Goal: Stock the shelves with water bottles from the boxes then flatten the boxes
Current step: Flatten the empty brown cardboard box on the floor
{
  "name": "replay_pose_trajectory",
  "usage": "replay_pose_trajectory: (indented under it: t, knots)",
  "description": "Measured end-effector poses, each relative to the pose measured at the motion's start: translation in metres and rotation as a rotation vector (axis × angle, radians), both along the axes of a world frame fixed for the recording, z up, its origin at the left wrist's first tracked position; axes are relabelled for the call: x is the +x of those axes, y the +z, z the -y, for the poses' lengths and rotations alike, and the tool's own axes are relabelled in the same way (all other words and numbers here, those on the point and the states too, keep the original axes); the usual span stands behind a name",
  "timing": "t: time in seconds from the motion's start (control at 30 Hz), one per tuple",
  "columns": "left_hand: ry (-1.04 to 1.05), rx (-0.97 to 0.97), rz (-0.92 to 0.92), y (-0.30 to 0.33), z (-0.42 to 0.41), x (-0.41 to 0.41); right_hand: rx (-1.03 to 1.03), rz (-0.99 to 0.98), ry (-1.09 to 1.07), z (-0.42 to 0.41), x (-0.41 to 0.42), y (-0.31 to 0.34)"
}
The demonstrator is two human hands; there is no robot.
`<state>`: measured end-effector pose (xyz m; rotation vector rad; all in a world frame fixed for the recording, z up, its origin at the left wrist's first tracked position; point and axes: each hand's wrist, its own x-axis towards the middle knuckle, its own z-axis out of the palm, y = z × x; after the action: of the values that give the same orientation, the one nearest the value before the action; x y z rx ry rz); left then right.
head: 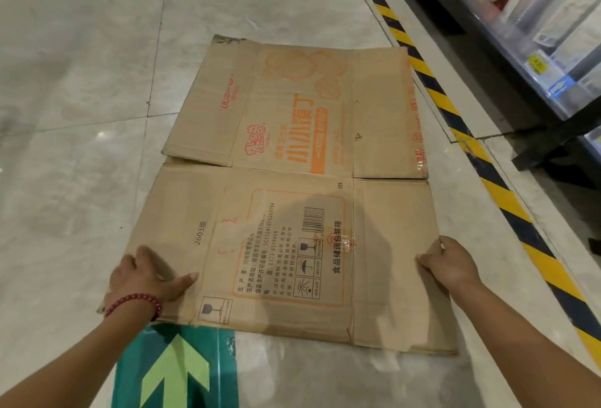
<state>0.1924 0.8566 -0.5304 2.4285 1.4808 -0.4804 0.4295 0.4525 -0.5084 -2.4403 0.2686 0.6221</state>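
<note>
We see a pale tiled floor [81,82] with a green arrow sticker [175,372] at our feet. A yellow-and-black hazard stripe [432,89] runs diagonally along the right side.

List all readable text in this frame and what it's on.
"2603版": near panel of the flattened box, left side.
"HS": same panel, upper right.
"食品储运包装箱": same panel, below the barcode.
"0373-6519468": same panel, inside the orange frame.
"小小馒丁": far panel, large orange letters.
Remaining small print and the shelf tags: too small or blurred.
Green floor sticker: an arrow, no words.
</note>
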Motion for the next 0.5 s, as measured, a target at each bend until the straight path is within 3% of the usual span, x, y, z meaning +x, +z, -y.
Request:
replay_pose_trajectory:
  t: [0.13,0.37,0.5]
  knots:
    - [-0.015,0.01,-0.048,-0.002,-0.007,-0.002,-0.023,-0.039,-0.047,-0.001,-0.003,-0.003]
    - [0.143,-0.023,-0.078,0.0,-0.027,0.002,-0.026,-0.063,-0.118,0.003,-0.008,-0.009]
    - [0.216,-0.042,-0.013,-0.001,-0.024,-0.003,-0.032,-0.025,-0.111,0.004,-0.007,-0.008]
